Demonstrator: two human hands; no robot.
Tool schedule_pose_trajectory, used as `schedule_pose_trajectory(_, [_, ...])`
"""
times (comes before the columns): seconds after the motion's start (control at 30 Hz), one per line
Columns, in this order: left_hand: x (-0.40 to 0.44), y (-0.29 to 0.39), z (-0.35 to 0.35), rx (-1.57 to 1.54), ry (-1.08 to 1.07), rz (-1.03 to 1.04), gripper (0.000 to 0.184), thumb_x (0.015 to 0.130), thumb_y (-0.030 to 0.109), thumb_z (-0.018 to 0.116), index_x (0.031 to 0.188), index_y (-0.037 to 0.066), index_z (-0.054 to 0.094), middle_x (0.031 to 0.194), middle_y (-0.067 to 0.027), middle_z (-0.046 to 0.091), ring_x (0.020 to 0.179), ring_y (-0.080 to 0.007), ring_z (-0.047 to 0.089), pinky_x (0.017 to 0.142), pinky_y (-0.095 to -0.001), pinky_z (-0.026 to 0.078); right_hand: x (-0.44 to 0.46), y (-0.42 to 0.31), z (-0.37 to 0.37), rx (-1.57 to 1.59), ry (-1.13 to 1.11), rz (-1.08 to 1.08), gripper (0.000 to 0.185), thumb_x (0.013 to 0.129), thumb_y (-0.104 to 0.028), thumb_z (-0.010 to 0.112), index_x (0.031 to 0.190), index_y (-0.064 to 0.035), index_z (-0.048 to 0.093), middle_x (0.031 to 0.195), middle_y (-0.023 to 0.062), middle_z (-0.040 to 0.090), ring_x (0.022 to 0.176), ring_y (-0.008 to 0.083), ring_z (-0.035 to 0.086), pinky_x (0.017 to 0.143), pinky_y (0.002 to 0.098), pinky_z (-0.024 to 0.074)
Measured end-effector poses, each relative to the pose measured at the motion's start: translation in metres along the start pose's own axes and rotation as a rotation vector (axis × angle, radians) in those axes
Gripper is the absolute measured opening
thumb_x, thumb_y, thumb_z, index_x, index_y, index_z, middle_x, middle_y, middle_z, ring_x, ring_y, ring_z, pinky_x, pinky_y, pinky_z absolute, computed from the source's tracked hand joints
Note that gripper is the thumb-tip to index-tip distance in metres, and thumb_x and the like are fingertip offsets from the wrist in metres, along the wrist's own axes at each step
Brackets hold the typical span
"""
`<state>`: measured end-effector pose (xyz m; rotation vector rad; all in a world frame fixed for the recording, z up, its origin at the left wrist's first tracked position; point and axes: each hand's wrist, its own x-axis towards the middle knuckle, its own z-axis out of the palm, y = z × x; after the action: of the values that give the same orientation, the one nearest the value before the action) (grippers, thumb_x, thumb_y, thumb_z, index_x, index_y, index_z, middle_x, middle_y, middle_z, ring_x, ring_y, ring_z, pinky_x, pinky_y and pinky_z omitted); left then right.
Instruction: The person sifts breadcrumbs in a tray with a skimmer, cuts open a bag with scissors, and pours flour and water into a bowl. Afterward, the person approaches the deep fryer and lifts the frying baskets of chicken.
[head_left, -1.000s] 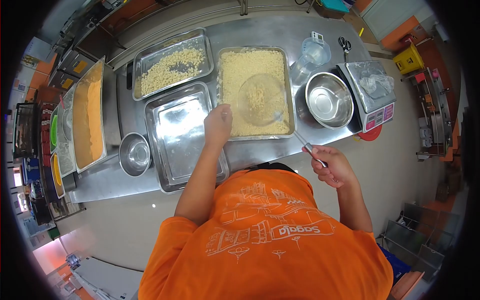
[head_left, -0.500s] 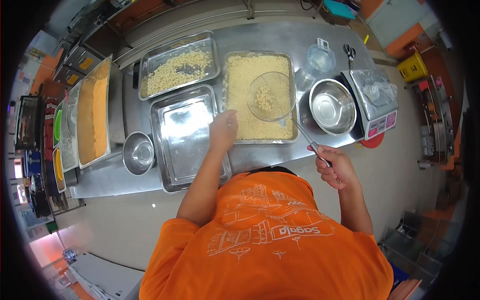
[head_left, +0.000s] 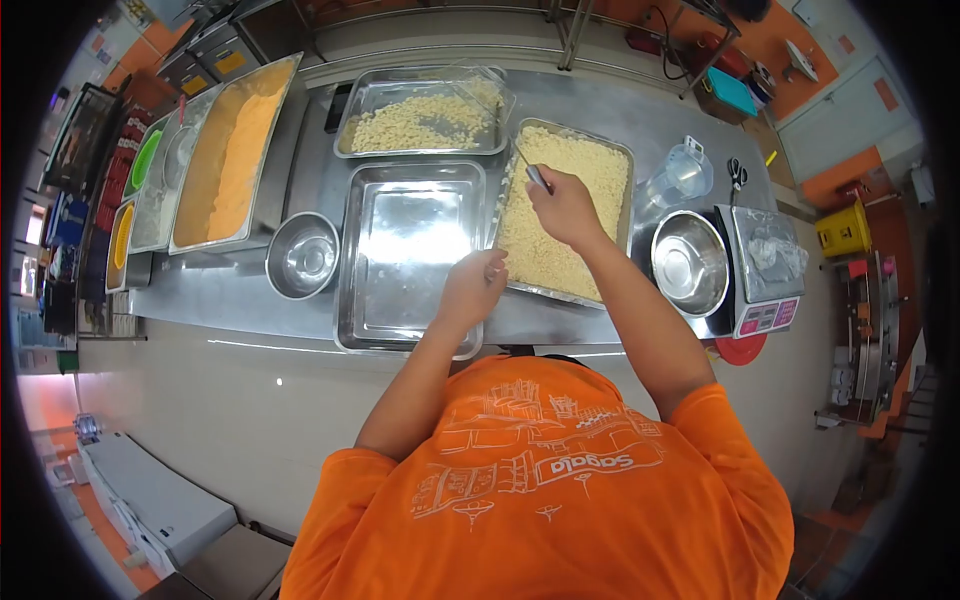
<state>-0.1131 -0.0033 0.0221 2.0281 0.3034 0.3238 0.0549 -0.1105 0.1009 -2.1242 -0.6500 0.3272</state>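
Note:
My right hand [head_left: 565, 205] is closed round the handle [head_left: 537, 178] of a wire-mesh strainer. It reaches across the tray of pale crumbs [head_left: 580, 230]. The strainer's round mesh [head_left: 485, 95], faint and blurred, hangs over the right end of the tray of pale lumps [head_left: 385, 150]. My left hand [head_left: 475, 290] has its fingers curled at the crumb tray's left rim, low down, seemingly gripping it; the exact contact is partly hidden. Left of that hand lies a bare metal tray [head_left: 352, 270].
Steel bowls [head_left: 305, 255] [head_left: 690, 262] stand on either side. A scale [head_left: 765, 270] with a plastic bag, scissors [head_left: 737, 175] and a clear jug [head_left: 685, 170] are at the right. A deep pan of orange powder [head_left: 245, 150] stands at the far left of the steel table [head_left: 230, 315].
My right hand has carried the strainer forward and left, from above the crumbs to above the lump tray. The crumb tray sits more slanted. The whole view has turned and shifted.

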Motion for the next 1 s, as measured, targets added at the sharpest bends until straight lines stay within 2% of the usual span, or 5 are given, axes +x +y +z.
schedule_pose_trajectory(0.1, [-0.01,-0.001,-0.008,0.012,-0.001,-0.057,0.03,0.083,0.009,0.066,0.112,0.003,0.064,0.093,-0.0103,0.066,0.081,-0.0182,0.065,0.07,-0.029,0.052,0.011,-0.013,0.007,-0.097,0.006,-0.001,0.017,0.088,-0.018,0.056,0.095,-0.0033,0.061,0.074,0.0182,0.062,0.067,0.0343,0.059,0.066,0.0412,0.0461])
schedule_pose_trajectory(0.5, [-0.026,0.008,-0.009,-0.019,0.0,-0.167,0.028,0.082,0.011,0.066,0.109,0.003,0.064,0.093,-0.0124,0.067,0.08,-0.0229,0.066,0.073,-0.0326,0.052,0.019,0.002,0.013,-0.206,-0.058,-0.099,0.039,0.088,-0.02,0.058,0.124,-0.0055,0.058,0.084,0.0241,0.064,0.079,0.0389,0.064,0.072,0.0403,0.0492])
schedule_pose_trajectory(0.63, [-0.027,0.011,0.001,0.03,-0.078,-0.329,0.024,0.085,0.013,0.064,0.106,0.001,0.064,0.093,-0.0112,0.066,0.079,-0.0221,0.066,0.074,-0.0313,0.053,-0.016,0.007,-0.013,-0.133,0.075,-0.15,0.035,0.088,-0.019,0.06,0.119,-0.0044,0.061,0.082,0.022,0.064,0.073,0.0335,0.063,0.07,0.0359,0.0486])
schedule_pose_trajectory(0.7, [-0.029,0.009,0.009,-0.567,-0.196,-0.876,0.025,0.087,0.015,0.064,0.106,-0.001,0.059,0.098,-0.0094,0.063,0.086,-0.0224,0.065,0.076,-0.0308,0.055,-0.047,0.012,-0.041,-0.203,0.054,-0.058,0.041,0.088,-0.021,0.058,0.127,-0.0075,0.057,0.083,0.024,0.064,0.077,0.0393,0.063,0.07,0.0409,0.049])
schedule_pose_trajectory(1.0, [-0.029,-0.009,0.04,-1.07,-0.105,-0.994,0.021,0.089,0.007,0.059,0.107,-0.002,0.052,0.107,-0.012,0.057,0.098,-0.025,0.062,0.084,-0.0364,0.056,-0.177,0.073,-0.103,-0.519,0.012,-0.047,0.044,0.084,-0.006,0.062,0.127,-0.0023,0.056,0.077,0.0227,0.061,0.069,0.0398,0.06,0.064,0.0437,0.047])
